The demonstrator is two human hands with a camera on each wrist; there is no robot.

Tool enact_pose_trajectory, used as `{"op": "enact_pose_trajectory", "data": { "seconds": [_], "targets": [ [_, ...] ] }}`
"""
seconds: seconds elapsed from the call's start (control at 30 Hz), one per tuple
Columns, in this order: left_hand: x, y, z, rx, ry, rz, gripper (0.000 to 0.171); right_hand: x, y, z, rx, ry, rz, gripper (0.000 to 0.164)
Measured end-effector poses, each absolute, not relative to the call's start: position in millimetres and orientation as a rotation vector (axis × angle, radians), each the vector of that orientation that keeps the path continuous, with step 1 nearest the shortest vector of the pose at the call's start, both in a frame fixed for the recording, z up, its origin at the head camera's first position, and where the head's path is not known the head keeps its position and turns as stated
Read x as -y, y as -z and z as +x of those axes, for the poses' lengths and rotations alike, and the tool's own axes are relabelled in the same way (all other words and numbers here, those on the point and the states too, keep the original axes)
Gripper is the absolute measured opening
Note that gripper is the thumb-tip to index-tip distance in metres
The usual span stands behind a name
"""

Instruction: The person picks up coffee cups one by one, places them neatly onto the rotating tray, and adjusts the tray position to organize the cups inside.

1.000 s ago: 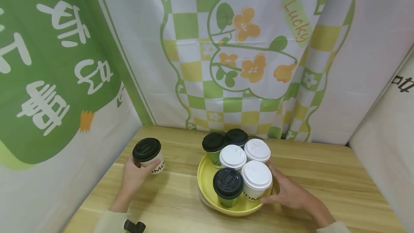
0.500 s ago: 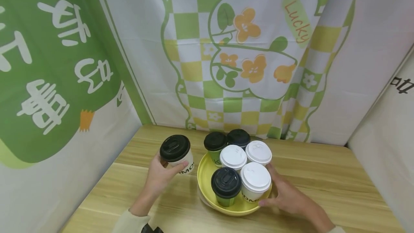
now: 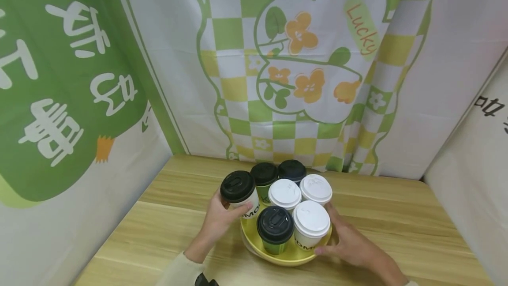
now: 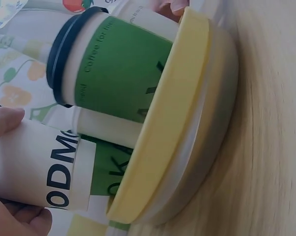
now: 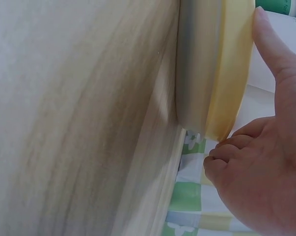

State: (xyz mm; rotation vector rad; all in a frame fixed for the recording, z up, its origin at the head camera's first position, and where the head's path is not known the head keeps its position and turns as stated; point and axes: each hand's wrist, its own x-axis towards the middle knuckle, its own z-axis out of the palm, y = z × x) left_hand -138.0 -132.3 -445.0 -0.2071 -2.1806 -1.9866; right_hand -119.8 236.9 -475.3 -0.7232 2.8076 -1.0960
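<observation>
My left hand grips a white paper coffee cup with a black lid, thumb across its side. That cup overlaps the left rim of a round yellow tray; in the left wrist view its base is near the rim. My right hand curls round the white-lidded coffee cup at the tray's front right, thumb in front and fingers behind, close to the rim. Beside it stands a green cup with a black lid. In the right wrist view, the thumb lies against the cup.
Further back on the tray are two more white-lidded cups and two black-lidded cups, standing close together. The tray rests on a wooden table. A patterned cloth hangs behind, with printed cloth walls at both sides.
My left hand has carried the black-lidded cup rightward from the table's left side to the tray's left rim. My right hand and its cup have shifted only slightly left.
</observation>
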Motion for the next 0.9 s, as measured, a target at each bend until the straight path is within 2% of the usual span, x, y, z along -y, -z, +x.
{"op": "enact_pose_trajectory", "data": {
  "seconds": [0.9],
  "targets": [
    [115,483,-146,2.289,1.954,-0.263,0.076,-237,475,-118,-2.804,1.094,-0.723,0.136]
  ]
}}
